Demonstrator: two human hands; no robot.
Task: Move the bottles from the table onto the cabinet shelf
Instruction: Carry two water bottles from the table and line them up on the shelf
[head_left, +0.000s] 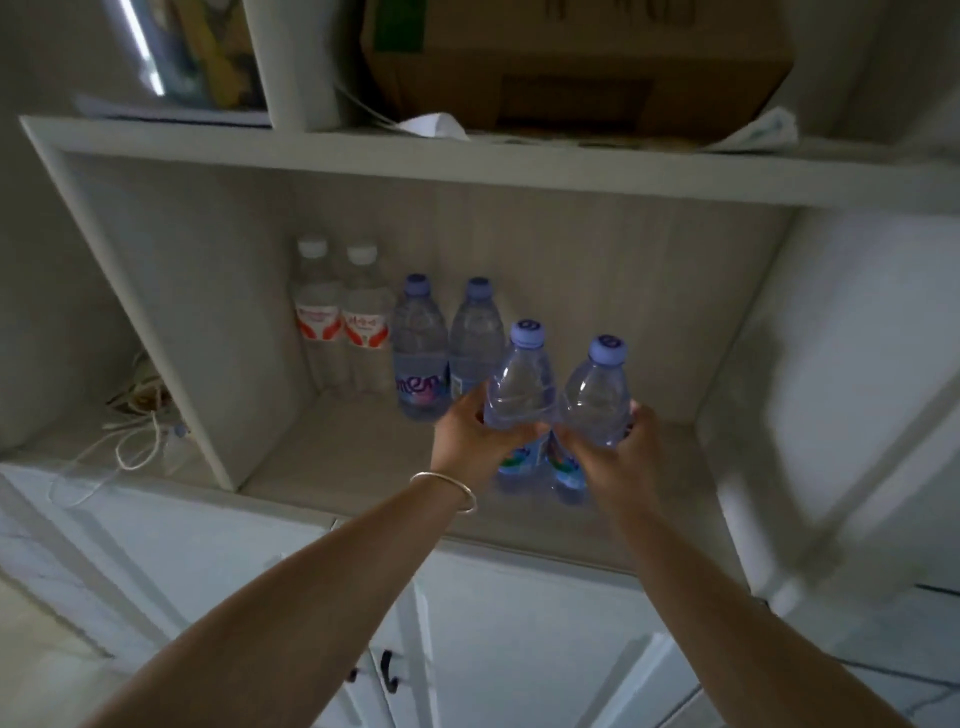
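Two blue bottles, one (522, 384) gripped in the left hand (475, 434), one (597, 395) in the right hand (613, 457), hover over the shelf (363, 467); four bottles (395, 332) already stand at its back; table unseen

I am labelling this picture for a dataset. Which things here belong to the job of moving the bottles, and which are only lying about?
Part of the job:
- left hand gripping a purple-capped bottle
- right hand gripping another purple-capped bottle
- four bottles standing at the back
- cabinet shelf

Just lying about:
- cardboard box on the shelf above
- white cable in the left compartment
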